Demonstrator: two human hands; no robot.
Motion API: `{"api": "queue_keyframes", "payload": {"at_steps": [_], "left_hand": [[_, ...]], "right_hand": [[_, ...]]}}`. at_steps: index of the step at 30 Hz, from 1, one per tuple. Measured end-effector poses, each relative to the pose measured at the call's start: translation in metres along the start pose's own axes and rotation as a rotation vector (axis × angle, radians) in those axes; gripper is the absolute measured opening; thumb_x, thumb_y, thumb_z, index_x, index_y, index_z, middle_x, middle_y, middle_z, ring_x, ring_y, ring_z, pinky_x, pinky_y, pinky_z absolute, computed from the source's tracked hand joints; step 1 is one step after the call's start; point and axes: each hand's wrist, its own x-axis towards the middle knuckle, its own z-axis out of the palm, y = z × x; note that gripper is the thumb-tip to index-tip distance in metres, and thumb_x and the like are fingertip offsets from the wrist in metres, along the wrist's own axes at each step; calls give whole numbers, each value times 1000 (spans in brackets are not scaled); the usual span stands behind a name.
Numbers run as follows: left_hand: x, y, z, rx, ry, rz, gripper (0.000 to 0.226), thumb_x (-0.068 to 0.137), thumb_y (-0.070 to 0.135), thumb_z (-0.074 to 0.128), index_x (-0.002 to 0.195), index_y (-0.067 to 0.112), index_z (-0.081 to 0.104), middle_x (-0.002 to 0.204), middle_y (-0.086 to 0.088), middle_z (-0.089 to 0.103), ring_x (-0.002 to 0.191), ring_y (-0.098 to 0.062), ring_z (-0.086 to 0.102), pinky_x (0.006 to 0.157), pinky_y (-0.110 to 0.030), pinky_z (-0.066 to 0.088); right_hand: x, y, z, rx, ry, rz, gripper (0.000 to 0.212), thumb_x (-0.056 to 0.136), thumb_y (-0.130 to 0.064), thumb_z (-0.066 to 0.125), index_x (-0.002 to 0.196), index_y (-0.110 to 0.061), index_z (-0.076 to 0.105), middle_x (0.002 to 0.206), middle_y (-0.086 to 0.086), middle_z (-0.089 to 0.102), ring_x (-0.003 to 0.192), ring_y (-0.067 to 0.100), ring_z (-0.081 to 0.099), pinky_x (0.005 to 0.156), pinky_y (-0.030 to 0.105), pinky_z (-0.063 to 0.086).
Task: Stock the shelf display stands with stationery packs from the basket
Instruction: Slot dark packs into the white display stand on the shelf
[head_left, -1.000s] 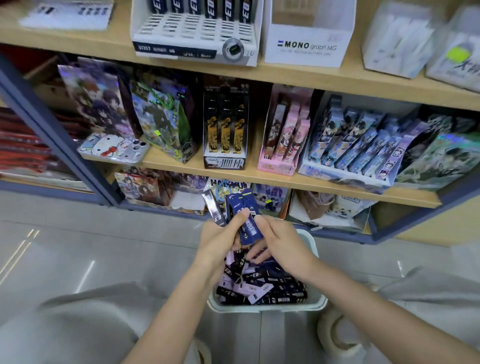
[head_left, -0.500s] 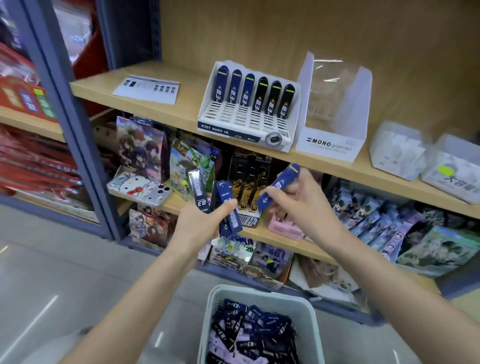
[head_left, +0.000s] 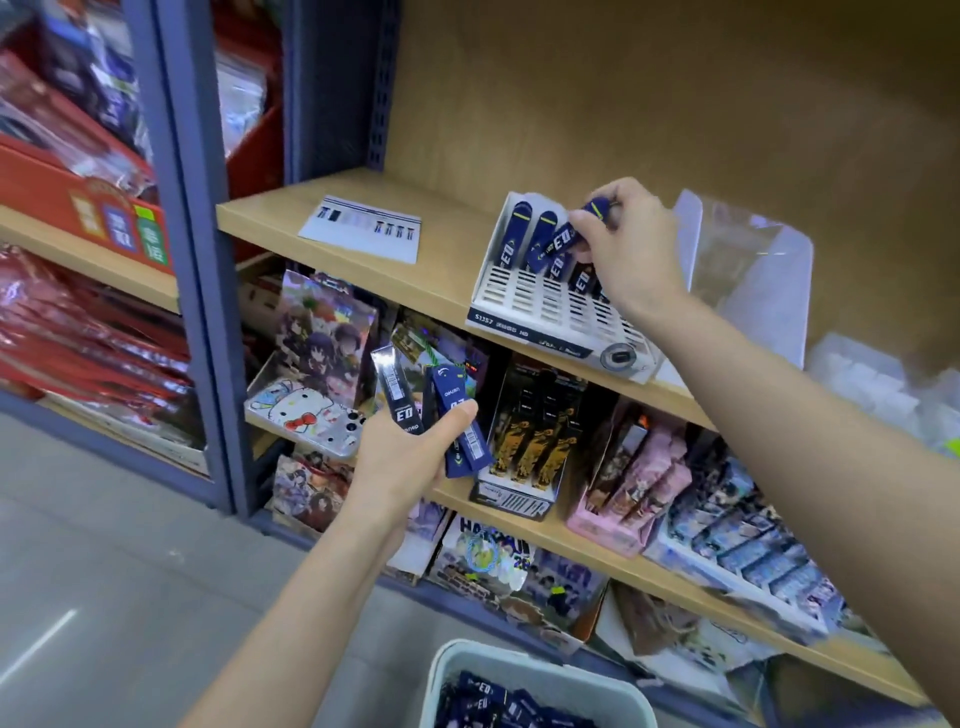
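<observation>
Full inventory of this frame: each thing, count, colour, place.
display stand: one, white, on upper shelf.
stocked packs: several, navy, stand's back row.
leaflet: one, white, upper shelf, left of stand.
clear box: one, transparent, right of stand.
basket: one, pale, bottom edge; navy loose packs inside.
black-gold box: one, middle shelf.
pink box: one, middle shelf, beside it.
right hand: pinches one navy held pack at the stand.
left hand: grips several navy spare packs, lower.

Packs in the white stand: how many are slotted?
4 slotted packs show, back row: two at left, two below the held pack in the right hand, which may hide more.
</observation>
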Motion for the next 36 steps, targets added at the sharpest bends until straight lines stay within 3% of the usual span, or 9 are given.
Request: {"api": "queue_keyframes", "payload": {"at_steps": [7, 11, 15, 18, 20, 24, 29, 34, 36], "left_hand": [[1, 1, -6, -43, -37, -8, 17, 87, 18, 67, 74, 12, 59, 31, 12, 42, 27, -4, 34, 35, -12, 28], [1, 3, -8, -85, -41, -25, 20, 87, 16, 67, 71, 14, 56, 32, 14, 43, 27, -2, 38, 35, -11, 30], [4, 3, -11, -83, -25, -35, 27, 85, 18, 70, 66, 20, 52, 36, 17, 42, 33, -1, 37, 38, -13, 31], [3, 3, -12, -83, -26, -38, 27, 85, 19, 70, 65, 21, 52, 36, 16, 43, 33, -1, 38, 38, -13, 32], [3, 3, -12, -83, -21, -39, 25, 85, 20, 70, 66, 20, 54, 36, 16, 43, 34, -1, 38, 39, -13, 33], [5, 1, -14, -75, 0, -47, 20, 85, 21, 71, 70, 18, 57, 37, 15, 42, 36, -3, 35, 41, -16, 33], [8, -2, -17, -81, 17, -50, 16, 84, 21, 71, 72, 16, 61, 40, 14, 43, 38, -6, 36, 41, -17, 33], [9, -4, -18, -87, 21, -55, 19, 84, 23, 72, 72, 15, 60, 40, 11, 42, 39, -8, 36, 47, -22, 34], [9, -5, -17, -91, 21, -63, 24, 83, 23, 72, 67, 18, 56, 40, 9, 40, 39, -8, 35, 46, -21, 33]], "right_hand": [[17, 4, 13, -174, -90, -47, 8, 96, -15, 53, 91, -13, 59, 88, 11, 64, 82, 28, 66, 81, 44, 54], [23, -1, 8, -239, -170, -96, 9, 94, -13, 55, 92, -10, 64, 87, 14, 67, 71, 17, 62, 79, 33, 54], [25, -4, 9, -328, -271, -143, 13, 92, -13, 58, 93, -3, 67, 87, 20, 68, 81, 32, 64, 83, 44, 51], [24, -6, 13, -351, -266, -154, 14, 92, -11, 58, 99, -5, 68, 91, 20, 67, 76, 31, 61, 83, 43, 51], [24, -6, 15, -319, -267, -108, 15, 92, -7, 57, 103, -5, 67, 86, 19, 66, 67, 23, 58, 81, 41, 53], [24, 0, 20, -235, -244, -6, 12, 94, -2, 52, 100, -12, 49, 77, 0, 48, 60, 17, 53, 73, 40, 54], [20, 5, 18, -297, -208, -120, 12, 92, -8, 59, 97, -9, 49, 88, 13, 59, 73, 29, 60, 76, 48, 54], [2, 2, 17, -354, -48, -224, 22, 96, -15, 52, 117, -8, 52, 115, 5, 48, 85, 16, 53, 84, 31, 45], [-21, -5, 16, -252, -23, -245, 18, 97, -14, 50, 114, -9, 52, 111, 2, 48, 78, 6, 49, 78, 20, 41]]}}
